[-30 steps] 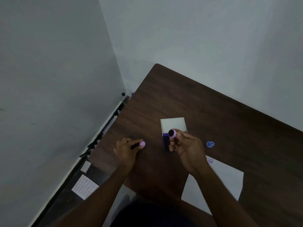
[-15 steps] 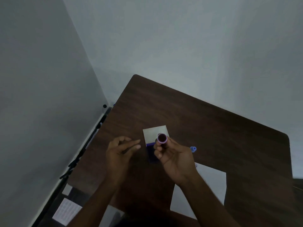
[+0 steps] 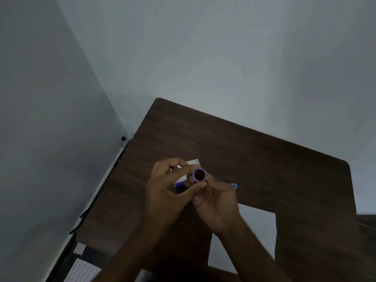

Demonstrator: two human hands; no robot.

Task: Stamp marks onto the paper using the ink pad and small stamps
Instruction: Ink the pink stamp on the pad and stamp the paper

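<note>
While the right hand [image 3: 217, 202] held the purple stamp [image 3: 199, 175] up with its open, dark end turned toward the camera, the left hand [image 3: 168, 186] came in from nine o'clock and met it. The right fingers were curled around the lower body of the stamp, so it was clamped from below, probably to keep the face visible for checking or adjusting. The left thumb and forefinger were close together at the stamp's rim; I judged that they touched or pinched it, but whether they carried something small between them could not be told. Both hands hung above the ink pad [image 3: 180, 187], which lay on the table [image 3: 264, 159] with its white lid [image 3: 194, 162] open toward twelve o'clock; most of the pad was hidden under the hands. The paper [image 3: 258, 226] lay at five o'clock from the hands, near the table's front edge, within easy reach for stamping. A blue stamp [image 3: 234, 185] stood at three o'clock, just beside the right hand and apart from the paper. The stamp seemed not yet pressed on the pad, so inking was likely the next step.
</note>
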